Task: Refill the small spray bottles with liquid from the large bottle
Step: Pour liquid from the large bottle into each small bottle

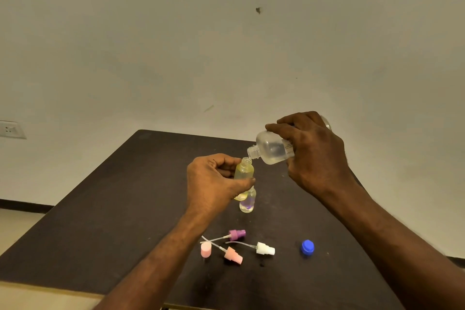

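My left hand [214, 184] grips a small yellowish spray bottle [244, 171], uncapped and held above the table. My right hand [314, 153] holds the large clear bottle [270, 148] tipped down to the left, its open neck touching the small bottle's mouth. A second small clear bottle [247, 202] with a purple tint stands on the table just below, partly hidden by my left hand.
On the dark table [100, 209] near me lie a purple spray head [235, 234], a pink spray head [232, 255], a white spray head [264, 249], a pink cap [205, 249] and a blue cap [307, 246]. A wall socket [11, 129] is at far left.
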